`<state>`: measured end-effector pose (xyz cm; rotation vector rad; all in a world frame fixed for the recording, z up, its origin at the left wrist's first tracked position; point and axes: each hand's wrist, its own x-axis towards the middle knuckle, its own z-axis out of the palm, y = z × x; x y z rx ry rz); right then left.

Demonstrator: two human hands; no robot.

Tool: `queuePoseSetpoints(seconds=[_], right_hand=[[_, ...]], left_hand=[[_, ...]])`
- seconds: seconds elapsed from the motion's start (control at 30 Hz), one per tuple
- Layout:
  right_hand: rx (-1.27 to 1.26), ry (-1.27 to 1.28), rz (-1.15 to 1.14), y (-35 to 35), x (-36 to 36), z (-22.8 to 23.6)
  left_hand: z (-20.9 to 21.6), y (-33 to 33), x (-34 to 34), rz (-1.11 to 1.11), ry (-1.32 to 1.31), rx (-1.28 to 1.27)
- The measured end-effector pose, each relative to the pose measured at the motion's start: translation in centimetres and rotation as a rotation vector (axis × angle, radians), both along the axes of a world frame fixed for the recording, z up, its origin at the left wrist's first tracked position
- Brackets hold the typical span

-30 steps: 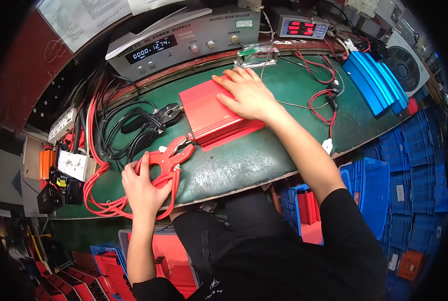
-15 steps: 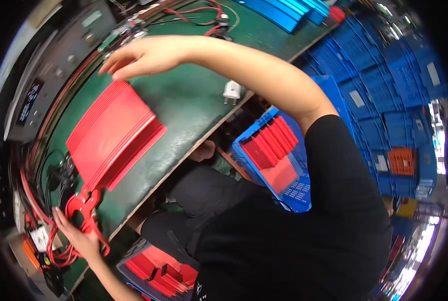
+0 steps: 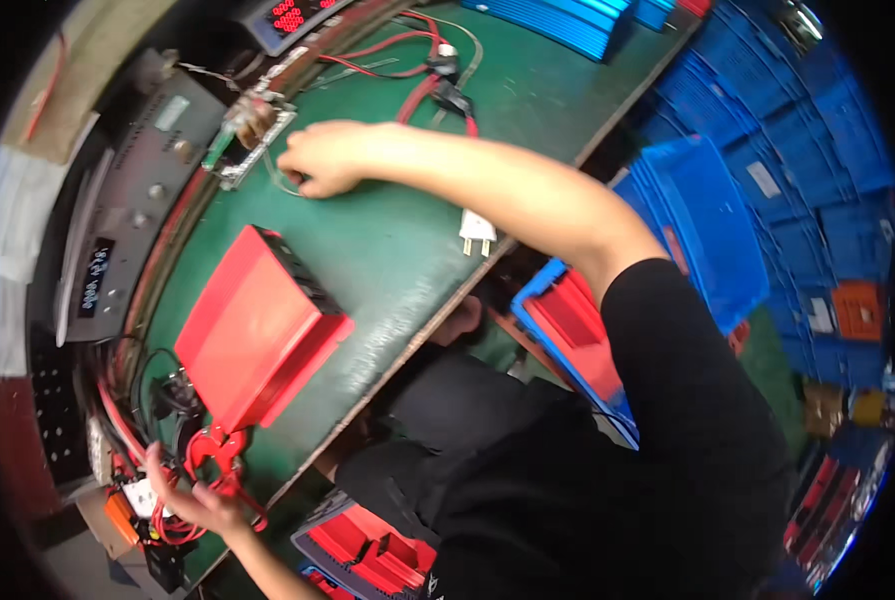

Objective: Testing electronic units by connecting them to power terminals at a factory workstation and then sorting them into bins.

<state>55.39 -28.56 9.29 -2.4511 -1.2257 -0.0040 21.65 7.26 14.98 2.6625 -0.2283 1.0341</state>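
Note:
A red ribbed metal case [image 3: 252, 330] lies on the green tabletop [image 3: 377, 270], between my two hands. My right hand [image 3: 324, 160] is reaching across the table beyond the case, its fingers curled down close to the surface. A thin pale wire [image 3: 275, 175] runs beside those fingertips; whatever they pinch is hidden. At the case's near end are red clamps [image 3: 217, 450] with red cables [image 3: 172, 525]. Beside them my left hand [image 3: 192, 500] is spread, thumb and fingers apart, with nothing in it.
Grey instruments [image 3: 147, 190] line the table's left side. A white plug [image 3: 477, 228] sits near the edge. Blue finned cases [image 3: 557, 25] are at the far end. Crates with red parts [image 3: 567, 310] stand below the edge, and stacked blue crates [image 3: 767, 150] rise at right.
My right hand has left the red case's far edge and moved farther off, its fingers now curled. My left hand stays by the clamps. The whole view has shifted.

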Motion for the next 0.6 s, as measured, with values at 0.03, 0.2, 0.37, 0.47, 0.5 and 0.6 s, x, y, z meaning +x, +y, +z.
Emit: queuePoseSetpoints(seconds=[0.03, 0.2, 0.37, 0.47, 0.5, 0.6], right_hand=[[-0.015, 0.076, 0.046, 0.6, 0.4, 0.5], [0.182, 0.169, 0.071, -3.1, 0.9, 2.2], [0.181, -0.027, -0.163, -5.8, 0.8, 4.8], [0.272, 0.160, -0.163, -7.1, -2.3, 7.3], [0.326, 0.115, -0.111, -8.2, -4.4, 7.8], [0.027, 0.294, 0.014, -13.8, -10.2, 9.4]], left_hand=[[0.8, -2.1, 1.1, -0.055, 0.045, 0.029], [2.7, -11.8, 10.6, -0.157, 0.341, 0.088], [3.0, -16.0, 21.0, -0.387, 0.703, 0.030], [2.5, -16.2, 23.0, -0.429, 0.753, 0.150], [2.3, -16.1, 23.1, -0.446, 0.730, 0.147], [1.6, -15.7, 23.0, -0.418, 0.711, 0.059]])
